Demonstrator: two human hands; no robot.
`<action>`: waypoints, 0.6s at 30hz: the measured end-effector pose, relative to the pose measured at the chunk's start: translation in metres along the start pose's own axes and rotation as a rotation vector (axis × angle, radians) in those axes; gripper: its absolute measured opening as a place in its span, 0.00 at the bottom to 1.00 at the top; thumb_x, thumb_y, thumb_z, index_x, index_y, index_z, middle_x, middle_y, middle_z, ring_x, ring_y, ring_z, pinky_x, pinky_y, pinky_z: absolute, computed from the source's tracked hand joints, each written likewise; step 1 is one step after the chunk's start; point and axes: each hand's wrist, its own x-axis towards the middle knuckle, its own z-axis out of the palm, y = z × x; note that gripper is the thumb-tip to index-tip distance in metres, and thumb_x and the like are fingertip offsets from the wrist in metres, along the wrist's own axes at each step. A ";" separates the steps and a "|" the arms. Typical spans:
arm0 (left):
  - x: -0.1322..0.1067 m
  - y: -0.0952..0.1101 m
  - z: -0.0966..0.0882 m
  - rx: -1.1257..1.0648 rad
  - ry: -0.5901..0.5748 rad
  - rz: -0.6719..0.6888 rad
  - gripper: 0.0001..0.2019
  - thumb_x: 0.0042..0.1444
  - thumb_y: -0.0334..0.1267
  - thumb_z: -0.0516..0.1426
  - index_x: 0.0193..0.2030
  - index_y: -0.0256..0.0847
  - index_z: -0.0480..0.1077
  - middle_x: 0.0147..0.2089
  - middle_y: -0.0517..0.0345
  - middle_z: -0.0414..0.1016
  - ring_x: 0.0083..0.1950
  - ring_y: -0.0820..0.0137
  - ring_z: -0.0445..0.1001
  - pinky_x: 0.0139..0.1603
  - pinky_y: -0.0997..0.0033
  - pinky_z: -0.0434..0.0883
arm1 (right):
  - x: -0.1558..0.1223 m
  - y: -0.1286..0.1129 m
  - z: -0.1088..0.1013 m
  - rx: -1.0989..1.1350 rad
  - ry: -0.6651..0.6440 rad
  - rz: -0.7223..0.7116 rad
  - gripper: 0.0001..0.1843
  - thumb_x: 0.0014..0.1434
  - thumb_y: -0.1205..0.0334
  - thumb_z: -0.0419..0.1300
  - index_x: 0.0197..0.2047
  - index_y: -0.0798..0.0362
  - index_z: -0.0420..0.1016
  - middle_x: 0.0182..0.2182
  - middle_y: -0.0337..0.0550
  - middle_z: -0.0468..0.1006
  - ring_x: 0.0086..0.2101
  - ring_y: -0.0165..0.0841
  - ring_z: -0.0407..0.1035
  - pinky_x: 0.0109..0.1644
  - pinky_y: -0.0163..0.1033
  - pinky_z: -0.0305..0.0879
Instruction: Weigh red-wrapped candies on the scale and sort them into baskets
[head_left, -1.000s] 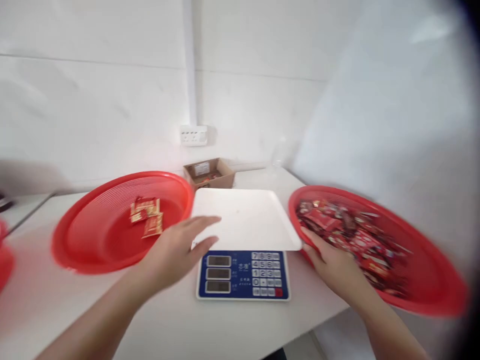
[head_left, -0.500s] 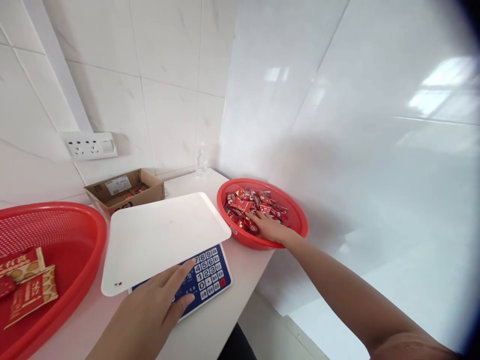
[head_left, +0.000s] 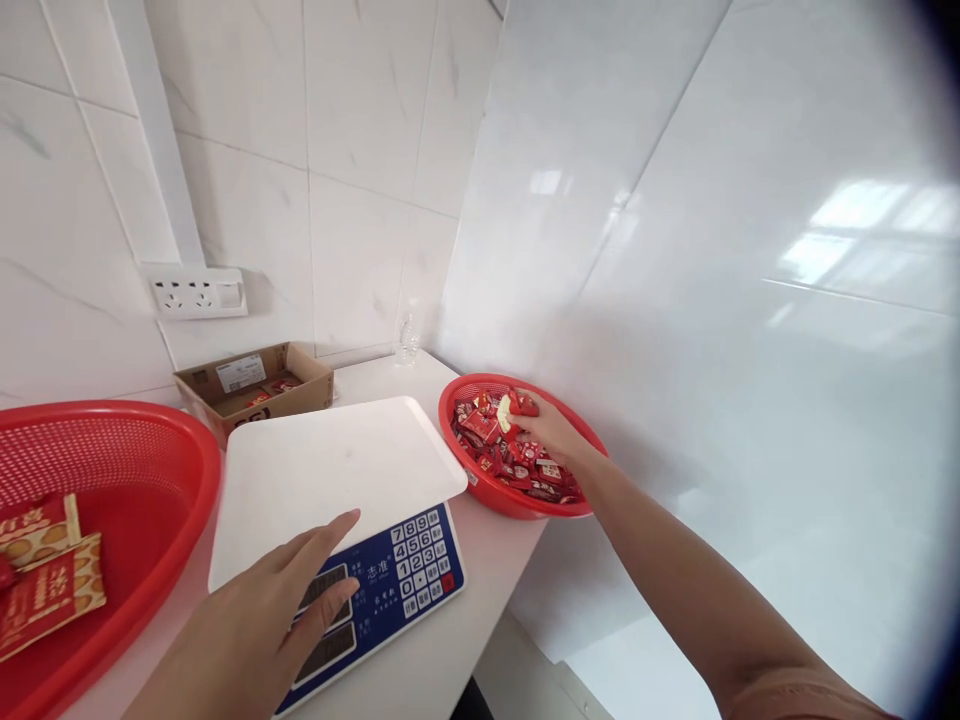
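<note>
In the head view my right hand (head_left: 553, 432) is inside the right red basket (head_left: 491, 492), its fingers closed around a small red snack packet (head_left: 523, 403) with a cream-coloured part. Many other red wrapped packets (head_left: 484, 430) lie loose in that basket, below and around the hand. My left hand (head_left: 255, 610) is empty, fingers spread, hovering over or resting on the front of a digital scale (head_left: 382, 590); which one I cannot tell. It partly hides the scale's displays. The scale's white weighing pan (head_left: 337, 455) carries nothing.
At the left stands a larger red basket (head_left: 187, 440) with flat red-and-cream snack packets (head_left: 56, 590). A cardboard box (head_left: 300, 390) with some red packets sits behind the scale. A clear plastic bottle (head_left: 407, 348) stands in the corner. Tiled walls close off the back and right.
My right hand has risen a little from the heap and now grips a red packet. The left hand has shifted left and down, uncovering more of the scale's panel. The view has tilted slightly.
</note>
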 end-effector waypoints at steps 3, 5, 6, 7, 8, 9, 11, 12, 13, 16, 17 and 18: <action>0.001 0.010 0.000 -0.105 0.013 -0.001 0.28 0.62 0.58 0.42 0.66 0.57 0.60 0.66 0.57 0.67 0.64 0.55 0.69 0.58 0.50 0.71 | -0.012 -0.028 0.021 0.244 -0.098 -0.011 0.19 0.53 0.57 0.64 0.49 0.50 0.74 0.42 0.46 0.81 0.40 0.40 0.78 0.43 0.48 0.77; 0.001 0.018 0.001 -0.204 0.045 0.013 0.27 0.62 0.56 0.44 0.66 0.57 0.59 0.64 0.55 0.69 0.62 0.55 0.70 0.58 0.50 0.71 | -0.027 -0.047 0.044 0.375 -0.186 -0.030 0.19 0.51 0.55 0.66 0.46 0.49 0.74 0.39 0.45 0.82 0.38 0.40 0.78 0.40 0.48 0.77; 0.002 0.021 0.002 -0.255 0.064 0.025 0.26 0.62 0.56 0.46 0.66 0.57 0.58 0.63 0.53 0.70 0.61 0.55 0.71 0.58 0.50 0.71 | -0.036 -0.056 0.058 0.433 -0.229 -0.043 0.20 0.50 0.54 0.67 0.46 0.49 0.74 0.39 0.44 0.81 0.39 0.40 0.78 0.41 0.47 0.77; 0.002 0.024 0.004 -0.304 0.089 0.033 0.26 0.62 0.55 0.47 0.67 0.57 0.57 0.63 0.52 0.69 0.61 0.55 0.71 0.57 0.51 0.71 | -0.046 -0.064 0.074 0.487 -0.269 -0.056 0.21 0.49 0.54 0.68 0.47 0.48 0.74 0.40 0.43 0.81 0.40 0.40 0.77 0.41 0.47 0.77; 0.003 0.026 0.006 -0.353 0.117 0.038 0.27 0.62 0.53 0.49 0.67 0.57 0.55 0.64 0.51 0.67 0.62 0.55 0.70 0.57 0.52 0.71 | -0.056 -0.072 0.089 0.556 -0.310 -0.068 0.23 0.48 0.54 0.68 0.48 0.47 0.73 0.41 0.43 0.81 0.41 0.40 0.77 0.42 0.46 0.76; 0.004 0.028 0.008 -0.405 0.147 0.043 0.29 0.61 0.52 0.51 0.68 0.57 0.53 0.67 0.51 0.64 0.64 0.54 0.67 0.57 0.53 0.71 | -0.066 -0.078 0.104 0.654 -0.357 -0.074 0.25 0.48 0.56 0.70 0.50 0.47 0.73 0.43 0.42 0.81 0.43 0.40 0.76 0.44 0.46 0.76; 0.006 0.028 0.011 -0.524 0.210 0.041 0.35 0.58 0.48 0.57 0.70 0.57 0.49 0.70 0.51 0.57 0.66 0.54 0.63 0.56 0.56 0.72 | -0.084 -0.088 0.131 0.785 -0.438 -0.080 0.26 0.49 0.57 0.70 0.52 0.45 0.72 0.45 0.41 0.80 0.45 0.39 0.75 0.48 0.46 0.74; 0.007 0.027 0.011 -0.588 0.241 0.030 0.37 0.56 0.46 0.59 0.70 0.57 0.46 0.71 0.51 0.56 0.67 0.54 0.62 0.55 0.57 0.73 | -0.092 -0.092 0.142 0.818 -0.472 -0.090 0.27 0.50 0.56 0.70 0.53 0.44 0.71 0.46 0.41 0.79 0.47 0.38 0.74 0.50 0.46 0.73; 0.009 0.026 0.011 -0.650 0.268 0.018 0.38 0.56 0.44 0.59 0.70 0.57 0.46 0.70 0.51 0.57 0.65 0.55 0.64 0.52 0.59 0.74 | -0.098 -0.095 0.151 0.825 -0.502 -0.104 0.27 0.51 0.55 0.70 0.54 0.43 0.70 0.48 0.41 0.78 0.48 0.38 0.74 0.52 0.46 0.72; 0.010 0.022 0.006 -0.849 0.326 -0.026 0.31 0.59 0.41 0.57 0.68 0.58 0.51 0.64 0.53 0.65 0.56 0.62 0.71 0.44 0.66 0.76 | -0.107 -0.102 0.165 0.817 -0.609 -0.119 0.27 0.56 0.48 0.65 0.57 0.41 0.67 0.54 0.43 0.74 0.50 0.38 0.72 0.53 0.47 0.72; 0.010 0.021 0.003 -0.955 0.328 -0.039 0.29 0.60 0.41 0.57 0.66 0.58 0.54 0.61 0.55 0.67 0.51 0.65 0.73 0.41 0.68 0.77 | -0.107 -0.103 0.166 0.822 -0.645 -0.106 0.27 0.57 0.46 0.63 0.58 0.41 0.66 0.56 0.44 0.73 0.50 0.38 0.72 0.50 0.47 0.73; 0.010 0.020 0.000 -1.079 0.322 -0.054 0.27 0.59 0.41 0.57 0.65 0.58 0.56 0.58 0.56 0.69 0.46 0.67 0.73 0.38 0.70 0.77 | -0.106 -0.104 0.165 0.826 -0.670 -0.086 0.27 0.58 0.44 0.61 0.59 0.41 0.66 0.57 0.44 0.71 0.50 0.39 0.72 0.47 0.47 0.75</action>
